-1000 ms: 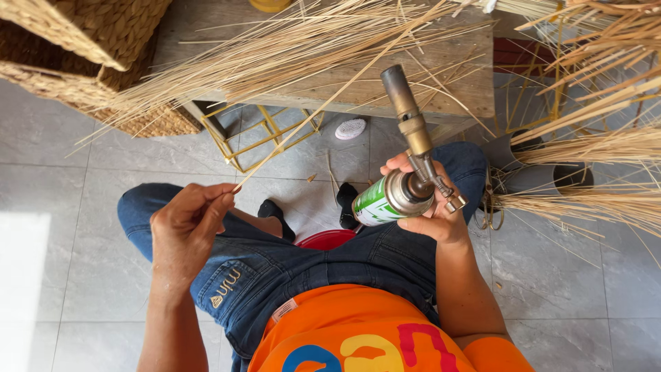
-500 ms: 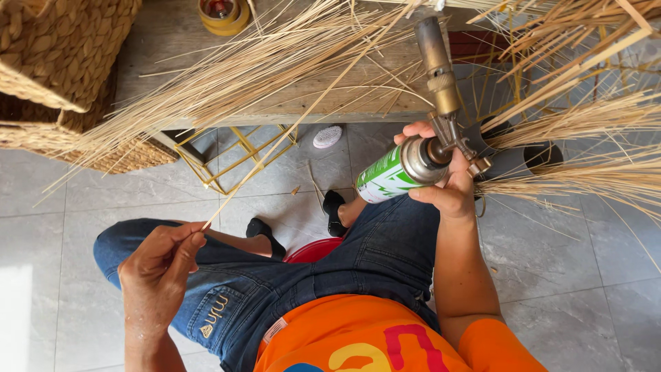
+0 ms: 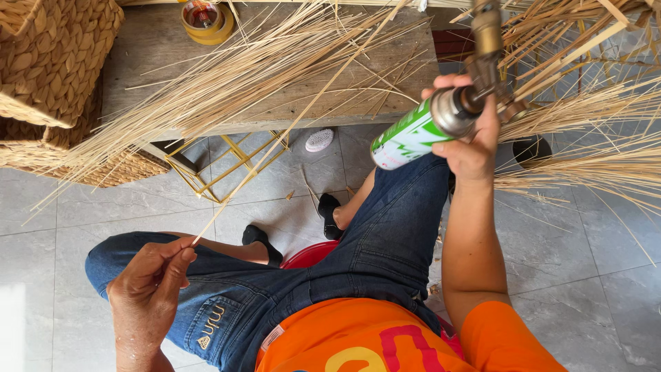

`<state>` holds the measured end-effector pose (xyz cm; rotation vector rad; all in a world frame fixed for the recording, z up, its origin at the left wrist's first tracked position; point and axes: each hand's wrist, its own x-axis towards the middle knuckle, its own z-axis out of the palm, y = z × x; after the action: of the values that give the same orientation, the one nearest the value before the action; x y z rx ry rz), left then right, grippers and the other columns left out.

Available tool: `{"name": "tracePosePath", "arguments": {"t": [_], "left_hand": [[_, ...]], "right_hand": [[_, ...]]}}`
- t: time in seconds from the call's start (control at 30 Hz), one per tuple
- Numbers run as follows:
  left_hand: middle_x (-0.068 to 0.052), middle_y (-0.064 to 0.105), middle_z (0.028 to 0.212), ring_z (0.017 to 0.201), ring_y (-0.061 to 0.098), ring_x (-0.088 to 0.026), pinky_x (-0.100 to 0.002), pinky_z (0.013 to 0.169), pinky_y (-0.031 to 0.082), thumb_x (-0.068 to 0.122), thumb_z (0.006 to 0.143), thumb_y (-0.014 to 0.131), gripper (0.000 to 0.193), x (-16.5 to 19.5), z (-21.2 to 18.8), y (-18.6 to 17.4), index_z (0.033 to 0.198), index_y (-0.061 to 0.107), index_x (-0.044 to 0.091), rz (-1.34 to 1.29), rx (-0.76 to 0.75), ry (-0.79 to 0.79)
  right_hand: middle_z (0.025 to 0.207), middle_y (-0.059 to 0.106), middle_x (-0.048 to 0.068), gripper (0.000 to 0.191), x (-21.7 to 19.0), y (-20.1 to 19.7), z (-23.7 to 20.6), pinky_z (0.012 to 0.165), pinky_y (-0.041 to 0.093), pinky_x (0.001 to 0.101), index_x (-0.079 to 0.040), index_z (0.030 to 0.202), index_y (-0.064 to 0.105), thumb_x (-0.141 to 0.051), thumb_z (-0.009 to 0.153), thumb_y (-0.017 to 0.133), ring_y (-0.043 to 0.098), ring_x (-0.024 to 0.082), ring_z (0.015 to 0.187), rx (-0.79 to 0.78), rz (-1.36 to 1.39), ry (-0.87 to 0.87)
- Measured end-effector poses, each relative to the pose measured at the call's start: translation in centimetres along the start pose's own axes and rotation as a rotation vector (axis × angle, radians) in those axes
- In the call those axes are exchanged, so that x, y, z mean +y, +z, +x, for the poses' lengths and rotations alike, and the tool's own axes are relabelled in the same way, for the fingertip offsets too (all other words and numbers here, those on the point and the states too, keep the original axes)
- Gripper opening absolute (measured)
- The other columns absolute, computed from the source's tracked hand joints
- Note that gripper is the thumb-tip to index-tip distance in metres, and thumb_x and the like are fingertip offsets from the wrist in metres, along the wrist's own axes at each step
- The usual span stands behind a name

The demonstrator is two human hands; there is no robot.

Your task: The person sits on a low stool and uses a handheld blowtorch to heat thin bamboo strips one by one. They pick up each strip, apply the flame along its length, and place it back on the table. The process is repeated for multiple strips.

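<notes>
A thin reed strip point(image 3: 289, 131) is pinched by its end in the grip of the left hand point(image 3: 153, 282) over the lap, while a green gas torch point(image 3: 441, 117), clasped in the right hand point(image 3: 468, 138), is raised beside the wooden desk point(image 3: 172, 55), nozzle kept away from the body.

The gas canister point(image 3: 411, 136) in the right hand point(image 3: 471, 146) is painted metal, glossy green and white, with a bare silvery shoulder. The torch head point(image 3: 486, 43) on it is dull brass-coloured metal. The cane strip point(image 3: 296, 127) pinched by the left hand point(image 3: 153, 279) looks like dry, matt, pale plant fibre, as do the loose strands point(image 3: 227, 83) spread on the bench. The bench top point(image 3: 155, 48) is rough, weathered grey wood. The woven baskets point(image 3: 58, 55) are coarse braided fibre, matt tan. The frame point(image 3: 227, 162) beneath is yellow-painted metal rod. The floor tiles point(image 3: 564, 269) are smooth grey with a soft sheen. The jeans point(image 3: 385, 241) are blue denim cloth.
</notes>
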<state>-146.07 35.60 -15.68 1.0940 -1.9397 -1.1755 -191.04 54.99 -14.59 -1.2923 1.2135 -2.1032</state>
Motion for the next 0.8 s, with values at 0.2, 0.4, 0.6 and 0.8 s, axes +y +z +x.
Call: {"name": "tracePosePath", "arguments": {"t": [0.2, 0.4, 0.6, 0.8], "left_hand": [[-0.002, 0.069, 0.079, 0.060, 0.056, -0.004, -0.019, 0.050, 0.045, 0.006, 0.092, 0.074, 0.017, 0.5, 0.0, -0.1, 0.110, 0.077, 0.004, -0.011, -0.001, 0.016], [-0.002, 0.069, 0.083, 0.061, 0.058, -0.005, -0.020, 0.053, 0.046, 0.003, 0.093, 0.074, 0.017, 2.2, 0.5, 0.1, 0.109, 0.077, 0.002, 0.040, 0.013, 0.037], [-0.003, 0.068, 0.082, 0.062, 0.061, -0.005, -0.021, 0.053, 0.047, 0.003, 0.094, 0.074, 0.017, 3.2, 2.1, 0.4, 0.110, 0.077, 0.003, 0.034, 0.008, 0.077], [-0.003, 0.064, 0.080, 0.062, 0.058, -0.006, -0.023, 0.055, 0.044, 0.001, 0.096, 0.075, 0.016, 3.9, 3.6, 1.1, 0.111, 0.078, 0.002, -0.001, 0.014, 0.167]], "right_hand": [[0.133, 0.060, 0.013, 0.080, -0.1, -2.4, 2.4, 0.113, 0.050, 0.0407, -0.005, 0.146, 0.049, 0.012, 0.070, 0.066, 0.062, 0.029, 0.122, 0.034, -0.008, -0.059], [0.134, 0.060, 0.015, 0.080, -0.3, -3.6, 2.9, 0.112, 0.050, 0.0409, -0.004, 0.146, 0.049, 0.012, 0.070, 0.065, 0.062, 0.030, 0.122, 0.028, 0.027, -0.036], [0.138, 0.059, 0.015, 0.079, 0.3, 0.2, -0.3, 0.115, 0.048, 0.0424, -0.004, 0.145, 0.050, 0.011, 0.069, 0.069, 0.061, 0.030, 0.124, -0.107, 0.037, 0.090], [0.143, 0.057, 0.016, 0.079, 1.2, 5.0, -3.5, 0.116, 0.049, 0.0449, -0.006, 0.143, 0.052, 0.007, 0.068, 0.074, 0.060, 0.031, 0.132, -0.311, 0.127, 0.216]]}}
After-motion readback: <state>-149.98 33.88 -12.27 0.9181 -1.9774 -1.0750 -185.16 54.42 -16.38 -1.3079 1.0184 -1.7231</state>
